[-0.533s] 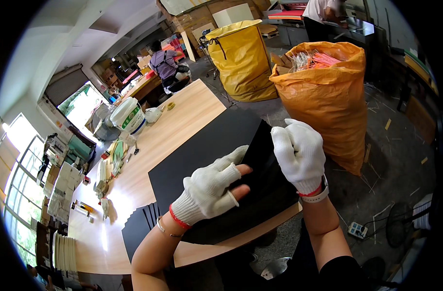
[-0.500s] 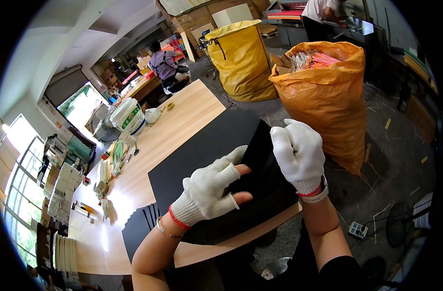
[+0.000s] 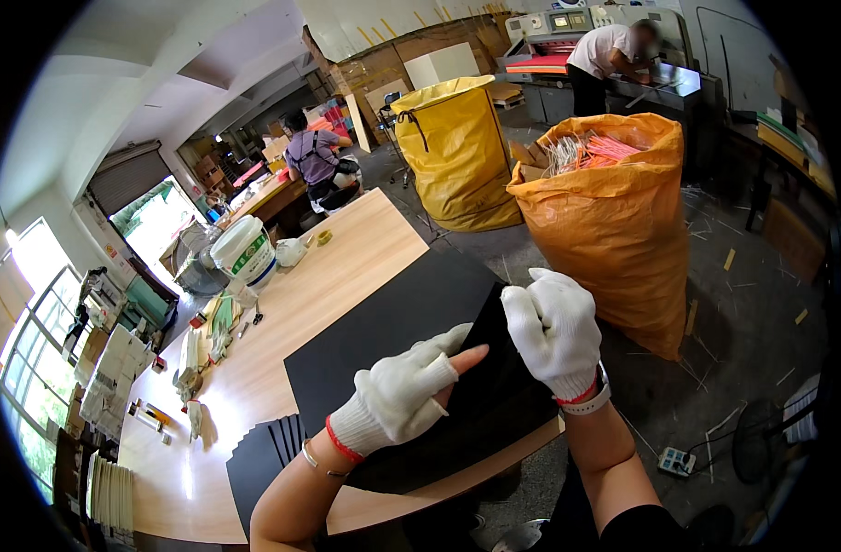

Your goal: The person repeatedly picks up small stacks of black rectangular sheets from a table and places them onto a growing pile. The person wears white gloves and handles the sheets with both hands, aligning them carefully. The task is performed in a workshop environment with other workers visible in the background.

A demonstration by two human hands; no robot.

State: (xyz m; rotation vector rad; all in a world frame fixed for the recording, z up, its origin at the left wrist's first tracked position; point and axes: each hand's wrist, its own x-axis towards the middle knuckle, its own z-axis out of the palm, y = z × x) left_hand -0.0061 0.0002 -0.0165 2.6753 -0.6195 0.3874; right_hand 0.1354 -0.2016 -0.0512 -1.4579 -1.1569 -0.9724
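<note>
A stack of large black sheets (image 3: pixel 374 322) lies on the wooden table in front of me. My right hand (image 3: pixel 554 333), in a white knit glove, is closed on the stack's far right corner, where some sheets are raised and bent. My left hand (image 3: pixel 402 391), gloved with bare fingertips, is over the stack. Its fingers are stretched toward the raised sheets, the index fingertip against their dark surface. The thumb is partly tucked below. More black sheets (image 3: pixel 264 451) are fanned out beside my left forearm.
An orange sack (image 3: pixel 604 230) of pink and white strips stands beyond my right hand, with a yellow bag (image 3: pixel 457 156) behind it. On the table (image 3: pixel 347 235) are a white bucket (image 3: pixel 244 253), a tape roll (image 3: pixel 325 237) and small tools. Two people work farther off.
The view has tilted up, so the scene sits lower. My left thumb has drawn in toward the index finger, which reaches farther onto the raised sheets. My right hand keeps its grip.
</note>
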